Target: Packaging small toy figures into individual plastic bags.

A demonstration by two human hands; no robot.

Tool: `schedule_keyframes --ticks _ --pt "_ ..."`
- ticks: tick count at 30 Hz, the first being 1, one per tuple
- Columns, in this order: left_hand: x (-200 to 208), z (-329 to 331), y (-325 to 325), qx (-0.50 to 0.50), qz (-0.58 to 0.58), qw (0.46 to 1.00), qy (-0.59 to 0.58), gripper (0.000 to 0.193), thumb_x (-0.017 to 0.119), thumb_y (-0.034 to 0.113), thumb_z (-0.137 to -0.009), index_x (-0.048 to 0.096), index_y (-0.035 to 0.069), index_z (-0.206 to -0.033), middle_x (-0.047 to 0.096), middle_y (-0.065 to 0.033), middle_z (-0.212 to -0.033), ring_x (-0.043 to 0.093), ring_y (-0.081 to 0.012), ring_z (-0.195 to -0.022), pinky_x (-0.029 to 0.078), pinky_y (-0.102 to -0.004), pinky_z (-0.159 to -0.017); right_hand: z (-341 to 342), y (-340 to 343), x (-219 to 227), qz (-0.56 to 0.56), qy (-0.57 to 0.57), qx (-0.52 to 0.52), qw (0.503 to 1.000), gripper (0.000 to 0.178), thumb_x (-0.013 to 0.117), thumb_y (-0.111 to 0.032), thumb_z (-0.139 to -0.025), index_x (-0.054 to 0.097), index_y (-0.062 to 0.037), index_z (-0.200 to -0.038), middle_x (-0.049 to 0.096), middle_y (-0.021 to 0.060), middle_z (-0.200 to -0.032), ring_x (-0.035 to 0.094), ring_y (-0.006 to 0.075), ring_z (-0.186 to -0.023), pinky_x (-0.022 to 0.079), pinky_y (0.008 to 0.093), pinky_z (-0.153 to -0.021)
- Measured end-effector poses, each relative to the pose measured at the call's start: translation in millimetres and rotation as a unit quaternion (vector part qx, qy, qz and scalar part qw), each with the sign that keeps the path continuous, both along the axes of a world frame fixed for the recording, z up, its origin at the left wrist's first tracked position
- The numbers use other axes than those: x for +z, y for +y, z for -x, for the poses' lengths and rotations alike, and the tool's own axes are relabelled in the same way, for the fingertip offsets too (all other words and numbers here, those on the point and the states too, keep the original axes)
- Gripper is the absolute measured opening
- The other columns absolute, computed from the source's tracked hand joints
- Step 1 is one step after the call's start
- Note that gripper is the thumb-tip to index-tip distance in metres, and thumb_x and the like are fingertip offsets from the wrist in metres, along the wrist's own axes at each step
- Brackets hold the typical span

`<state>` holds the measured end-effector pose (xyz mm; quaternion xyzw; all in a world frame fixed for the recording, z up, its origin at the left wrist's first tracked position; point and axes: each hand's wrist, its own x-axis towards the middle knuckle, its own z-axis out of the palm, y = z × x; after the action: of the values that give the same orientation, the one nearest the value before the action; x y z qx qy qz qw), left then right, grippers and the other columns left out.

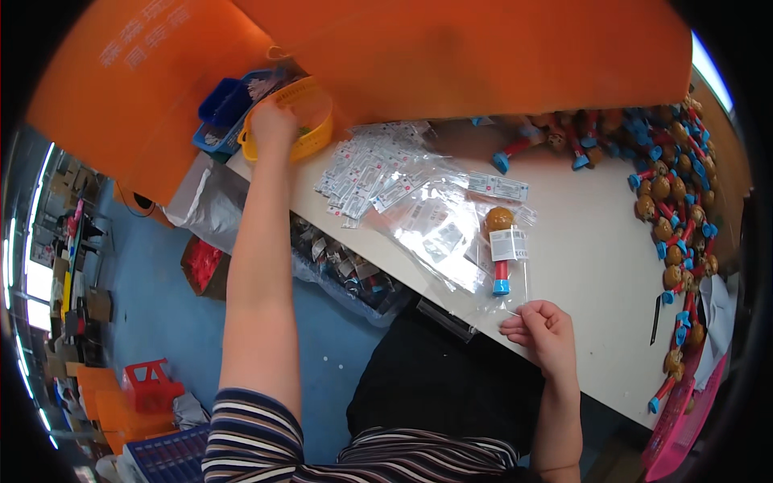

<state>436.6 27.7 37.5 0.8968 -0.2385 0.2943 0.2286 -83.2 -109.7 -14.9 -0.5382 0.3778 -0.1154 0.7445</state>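
Note:
My left hand [274, 125] reaches into a yellow plastic basket [320, 138] at the far left of the table. Its fingers are blurred and partly hidden there, so their grip does not show. At the near edge, my right hand [543, 328] pinches the lower end of a clear plastic bag [519, 290]. Inside that bag lies a toy [501, 270] with a round brown head, a red stick and a blue base, a white label across it. Beside it on the left spread more clear bags [435, 225] and a pile of small printed packets [362, 173].
Many similar brown-headed toys [676, 233] line the table's back and right side. A pink basket [684, 419] stands at the right edge. Blue bins [221, 103] sit beside the yellow basket, against orange panels [483, 56]. Below the table edge is a bag of finished-looking packets [346, 270].

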Motion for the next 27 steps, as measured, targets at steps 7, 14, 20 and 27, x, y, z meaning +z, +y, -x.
schedule_keyframes --ticks 7,14,20,27 --pt "0 254 22 -0.465 0.035 0.884 0.026 0.036 0.076 0.005 -0.072 0.068 0.008 -0.107 0.062 -0.0142 -0.121 0.059 -0.0354 -0.113 0.045 -0.0439 -0.098 16 2 8 0.2 -0.004 -0.008 0.98 0.024 0.057 -0.006 -0.096 0.055 0.0016 -0.118 0.07 0.0113 -0.088 0.068 0.0141 -0.076 0.056 0.0258 -0.068" --pt "-37 331 -5 -0.57 -0.053 0.815 0.085 0.045 0.068 0.007 -0.075 0.064 0.011 -0.119 0.053 -0.0153 -0.134 0.053 -0.0352 -0.122 0.045 -0.0448 -0.097 25 -28 5 0.65 0.03 0.099 0.753 0.024 0.068 -0.002 -0.085 0.064 -0.0032 -0.108 0.068 0.0133 -0.095 0.067 0.0216 -0.076 0.056 0.0282 -0.066" --pt "-52 342 -7 -0.608 -0.042 0.792 0.034 0.041 0.067 0.006 -0.075 0.067 0.01 -0.116 0.062 -0.0135 -0.121 0.061 -0.033 -0.11 0.05 -0.0419 -0.088 23 -33 7 0.713 -0.029 0.15 0.684 0.028 0.071 -0.007 -0.078 0.067 -0.0082 -0.105 0.066 0.0116 -0.107 0.066 0.0239 -0.082 0.054 0.032 -0.063" --pt "-68 358 -3 -0.587 0.002 0.808 0.038 0.039 0.07 0.001 -0.074 0.067 0.004 -0.112 0.065 -0.0151 -0.115 0.065 -0.0332 -0.103 0.054 -0.0401 -0.083 20 -45 8 0.742 -0.097 0.18 0.638 0.027 0.074 -0.006 -0.072 0.066 -0.0076 -0.097 0.065 0.0124 -0.109 0.066 0.0236 -0.077 0.054 0.0323 -0.061"
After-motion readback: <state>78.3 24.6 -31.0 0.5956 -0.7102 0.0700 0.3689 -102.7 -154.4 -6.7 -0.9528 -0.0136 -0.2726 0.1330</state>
